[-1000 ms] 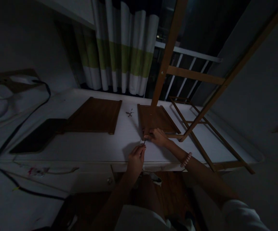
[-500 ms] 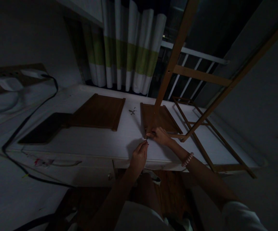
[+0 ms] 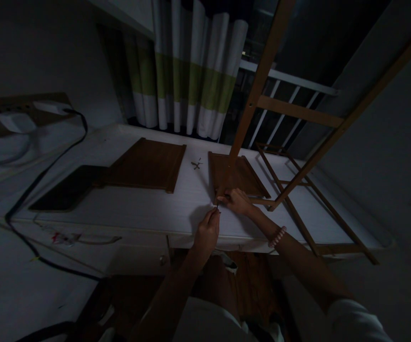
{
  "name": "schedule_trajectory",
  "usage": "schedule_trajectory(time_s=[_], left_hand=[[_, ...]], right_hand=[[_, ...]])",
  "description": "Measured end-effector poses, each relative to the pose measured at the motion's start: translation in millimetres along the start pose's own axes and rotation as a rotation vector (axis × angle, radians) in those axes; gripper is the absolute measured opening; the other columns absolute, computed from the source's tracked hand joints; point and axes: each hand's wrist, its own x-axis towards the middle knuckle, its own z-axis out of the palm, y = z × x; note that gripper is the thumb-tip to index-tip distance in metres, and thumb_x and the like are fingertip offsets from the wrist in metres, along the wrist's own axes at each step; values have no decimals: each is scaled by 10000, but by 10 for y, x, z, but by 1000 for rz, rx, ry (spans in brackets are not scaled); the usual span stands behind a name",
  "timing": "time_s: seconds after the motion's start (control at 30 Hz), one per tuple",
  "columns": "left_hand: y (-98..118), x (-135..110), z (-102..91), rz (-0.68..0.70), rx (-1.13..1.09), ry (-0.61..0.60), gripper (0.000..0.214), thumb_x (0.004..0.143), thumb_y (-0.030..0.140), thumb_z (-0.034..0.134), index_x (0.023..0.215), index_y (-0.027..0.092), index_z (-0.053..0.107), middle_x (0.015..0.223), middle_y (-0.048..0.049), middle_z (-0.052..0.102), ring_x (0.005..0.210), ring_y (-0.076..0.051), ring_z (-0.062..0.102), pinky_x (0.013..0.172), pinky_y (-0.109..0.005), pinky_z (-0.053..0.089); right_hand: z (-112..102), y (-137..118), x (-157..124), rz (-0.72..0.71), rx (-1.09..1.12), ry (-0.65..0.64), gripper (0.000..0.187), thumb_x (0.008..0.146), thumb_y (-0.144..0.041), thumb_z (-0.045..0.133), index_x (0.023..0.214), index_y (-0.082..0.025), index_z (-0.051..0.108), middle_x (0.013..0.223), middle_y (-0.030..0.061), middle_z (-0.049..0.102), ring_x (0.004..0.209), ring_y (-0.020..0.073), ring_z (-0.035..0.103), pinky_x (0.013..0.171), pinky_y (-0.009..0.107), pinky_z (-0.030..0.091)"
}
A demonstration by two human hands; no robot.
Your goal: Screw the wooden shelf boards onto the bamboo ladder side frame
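View has swung slightly left since one second ago; hands and wooden frame (image 3: 243, 128) hold nearly same places relative to each other. Left hand (image 3: 207, 232) pinches thin dark rod (image 3: 217, 206), upper end at frame's lower corner. Right hand (image 3: 239, 202) grips that corner, fingers bent. Frame stands tilted over worktop (image 3: 155, 213), brown panel (image 3: 246, 178) behind its post. Small metal pieces (image 3: 195, 165) lie between that panel and larger panel (image 3: 148, 164) at left.
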Motion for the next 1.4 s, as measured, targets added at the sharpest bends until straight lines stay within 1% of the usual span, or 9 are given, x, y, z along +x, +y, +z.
schedule_trajectory(time_s=[0.3, 0.43, 0.57, 0.73, 0.83, 0.93, 1.07, 1.2, 1.4], left_hand=[[45, -26, 23, 3, 55, -49, 199, 785, 125, 397, 899, 128, 560, 845, -94, 623, 779, -140, 598, 711, -240, 502], [39, -26, 9, 27, 85, -15, 192, 786, 122, 398, 894, 120, 557, 838, -98, 623, 771, -137, 600, 683, -224, 505], [34, -18, 5, 55, 97, 20, 183, 783, 116, 404, 879, 108, 559, 815, -98, 624, 762, -135, 601, 674, -214, 502], [54, -11, 2, 5, 65, -18, 191, 781, 121, 401, 871, 112, 570, 815, -103, 627, 755, -146, 603, 678, -229, 494], [85, 7, -12, -70, 4, -56, 193, 784, 146, 398, 846, 133, 581, 787, -92, 634, 720, -148, 606, 650, -239, 492], [122, 39, -18, -223, -119, -63, 177, 776, 184, 422, 822, 157, 591, 740, -68, 645, 665, -141, 609, 624, -250, 492], [160, 76, 16, -479, -435, -101, 201, 763, 237, 448, 842, 141, 607, 742, -71, 663, 665, -148, 624, 627, -260, 499], [183, 89, 55, -672, -713, -104, 222, 734, 268, 484, 852, 138, 619, 778, -77, 673, 723, -171, 628, 691, -304, 500], [210, 86, 36, -783, -864, -33, 235, 721, 257, 487, 847, 112, 622, 829, -103, 665, 776, -189, 620, 742, -321, 485]], right_hand=[[42, 21, 9, 4, -17, 9, 495, 789, -550, 267, 992, -197, 547, 941, 80, 607, 919, 195, 534, 670, 241, 359], [42, 21, 7, 0, -19, 14, 490, 794, -542, 260, 958, -196, 566, 908, 77, 617, 880, 198, 552, 666, 244, 364], [37, 19, 4, 12, -3, 10, 463, 801, -521, 278, 1021, -209, 540, 976, 73, 598, 933, 184, 530, 701, 231, 357], [29, 14, -2, 14, -15, 4, 482, 801, -532, 257, 981, -201, 558, 940, 84, 607, 911, 190, 540, 676, 234, 354], [34, 16, -1, 0, -23, 17, 501, 803, -541, 227, 940, -202, 570, 892, 77, 621, 888, 194, 551, 656, 239, 354], [42, 15, 3, 5, -33, 17, 506, 800, -547, 225, 929, -202, 573, 886, 73, 623, 882, 192, 553, 655, 239, 352], [33, 0, 0, 24, -36, 10, 503, 786, -556, 264, 961, -193, 565, 908, 85, 620, 903, 193, 545, 677, 236, 349], [9, -15, -15, 18, -32, 10, 502, 786, -555, 266, 934, -189, 575, 895, 88, 622, 890, 197, 552, 674, 237, 350], [1, -21, -28, 30, -24, 19, 503, 784, -556, 268, 950, -188, 569, 901, 84, 617, 898, 196, 546, 662, 227, 349]])
